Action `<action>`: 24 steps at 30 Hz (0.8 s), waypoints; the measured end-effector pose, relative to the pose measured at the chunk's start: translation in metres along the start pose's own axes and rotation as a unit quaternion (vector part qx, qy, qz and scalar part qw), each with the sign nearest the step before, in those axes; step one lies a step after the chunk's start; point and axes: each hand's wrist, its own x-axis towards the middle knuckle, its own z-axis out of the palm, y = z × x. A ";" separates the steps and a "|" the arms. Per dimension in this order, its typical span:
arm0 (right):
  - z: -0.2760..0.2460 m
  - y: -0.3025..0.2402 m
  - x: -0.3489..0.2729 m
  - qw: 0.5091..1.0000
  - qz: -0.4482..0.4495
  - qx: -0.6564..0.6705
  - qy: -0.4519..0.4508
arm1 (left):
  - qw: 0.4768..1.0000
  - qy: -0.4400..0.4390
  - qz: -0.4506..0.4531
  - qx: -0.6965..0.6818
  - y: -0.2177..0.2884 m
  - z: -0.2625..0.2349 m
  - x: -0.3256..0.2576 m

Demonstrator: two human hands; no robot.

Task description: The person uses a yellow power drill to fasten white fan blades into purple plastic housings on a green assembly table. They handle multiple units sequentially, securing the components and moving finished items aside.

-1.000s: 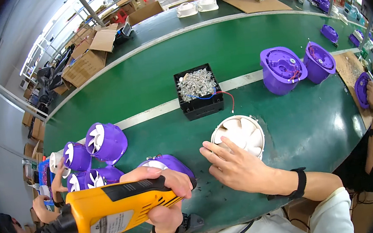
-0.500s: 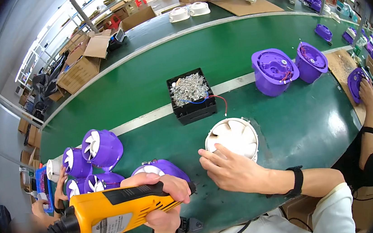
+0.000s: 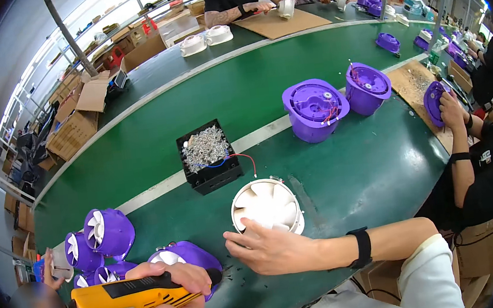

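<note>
My left hand (image 3: 182,290) is wrapped around a yellow and black electric screwdriver (image 3: 145,302). Its dark front end points right, beside a purple housing (image 3: 200,256) with a white fan. My right hand (image 3: 278,252) has its fingers spread at the near left edge of a round white fan unit (image 3: 275,201) that lies flat on the table. The index fingertip overlaps the unit's near part; whether it presses is hard to tell. Behind the unit stands a black box (image 3: 219,179) heaped with small metal screws (image 3: 205,147). A red wire (image 3: 245,154) and a blue wire cross its edge.
Several purple housings with white fans (image 3: 110,231) cluster at the left, where another person's hand (image 3: 50,271) reaches in. Two purple pots (image 3: 317,113) stand at the back right. A co-worker on the right holds a purple part (image 3: 435,104). A pale strip (image 3: 262,130) crosses the green table.
The whole view has swung, so the table and everything on it sit further left in the picture. Both hands keep nearly the same places relative to the fan unit and the screwdriver.
</note>
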 end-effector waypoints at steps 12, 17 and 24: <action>-0.033 0.045 -0.021 0.931 0.261 0.253 -0.027 | 0.999 -0.002 -0.049 0.006 -0.007 0.005 0.005; -0.047 0.037 -0.036 0.932 0.283 0.219 -0.050 | 0.996 -0.013 -0.090 -0.012 -0.009 0.018 0.007; -0.031 0.043 -0.037 0.941 0.251 0.226 0.005 | 0.994 -0.046 -0.084 0.055 -0.025 0.030 0.018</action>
